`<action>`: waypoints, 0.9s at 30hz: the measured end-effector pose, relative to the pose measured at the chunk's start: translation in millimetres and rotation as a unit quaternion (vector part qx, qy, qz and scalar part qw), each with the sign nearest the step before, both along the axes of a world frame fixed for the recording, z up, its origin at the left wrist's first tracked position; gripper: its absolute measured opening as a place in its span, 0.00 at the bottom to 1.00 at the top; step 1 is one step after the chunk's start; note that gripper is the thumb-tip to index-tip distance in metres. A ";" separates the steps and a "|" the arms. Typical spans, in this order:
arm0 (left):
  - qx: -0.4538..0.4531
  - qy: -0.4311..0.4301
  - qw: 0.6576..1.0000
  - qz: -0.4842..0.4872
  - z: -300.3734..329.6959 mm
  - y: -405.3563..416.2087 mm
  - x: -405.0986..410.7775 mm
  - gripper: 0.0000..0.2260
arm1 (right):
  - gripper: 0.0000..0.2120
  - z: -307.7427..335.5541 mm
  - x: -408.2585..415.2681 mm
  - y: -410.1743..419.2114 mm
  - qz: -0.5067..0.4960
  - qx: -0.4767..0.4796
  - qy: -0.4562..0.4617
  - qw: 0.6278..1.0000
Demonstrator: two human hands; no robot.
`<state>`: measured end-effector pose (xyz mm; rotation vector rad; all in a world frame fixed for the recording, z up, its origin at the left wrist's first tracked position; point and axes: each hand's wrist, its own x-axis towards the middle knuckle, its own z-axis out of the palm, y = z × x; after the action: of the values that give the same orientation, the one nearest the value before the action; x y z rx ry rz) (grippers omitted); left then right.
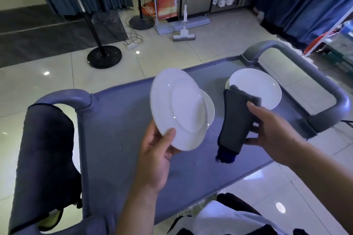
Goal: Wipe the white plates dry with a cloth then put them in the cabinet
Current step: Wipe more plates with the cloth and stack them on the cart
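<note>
Plate up in left hand, cloth in right, wipe step not yet in contact.

White plate (pixel 179 108) is tilted, lifted above the blue cart top (pixel 118 120), face toward the camera; another plate edge (pixel 210 108) shows just behind it, can't tell if held or lying on the cart. Left hand (pixel 154 158) grips its lower rim, thumb on the face, fingers behind. Dark grey cloth (pixel 236 120) hangs folded beside the plate, not touching; right hand (pixel 267 126) pinches it, thumb over the top, fingers underneath. More white plates (pixel 256 87) stacked at the cart's far right. Next, I'd judge: bring cloth onto the plate face and rub, turning the plate. No cabinet in view.
</note>
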<state>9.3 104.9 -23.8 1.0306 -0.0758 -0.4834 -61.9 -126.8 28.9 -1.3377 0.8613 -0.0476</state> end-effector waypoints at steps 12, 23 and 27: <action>0.158 -0.160 0.971 -0.084 14.4 -29.4 -27.8 0.22 | 0.11 40.8 51.9 47.7 0.167 -0.137 -0.066 0.974; 0.001 0.044 0.998 -0.044 7.7 -25.8 -24.2 0.23 | 0.19 -5.7 -12.9 53.8 0.325 -0.174 -0.150 0.917; -0.032 0.098 0.994 -0.046 7.1 -33.1 -26.9 0.22 | 0.23 -13.4 -29.2 29.8 0.387 -0.306 -0.161 0.855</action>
<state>-17.7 71.8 -16.7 0.9145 0.0363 -0.6596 -91.2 -97.0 15.5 -2.1258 -0.0529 0.0919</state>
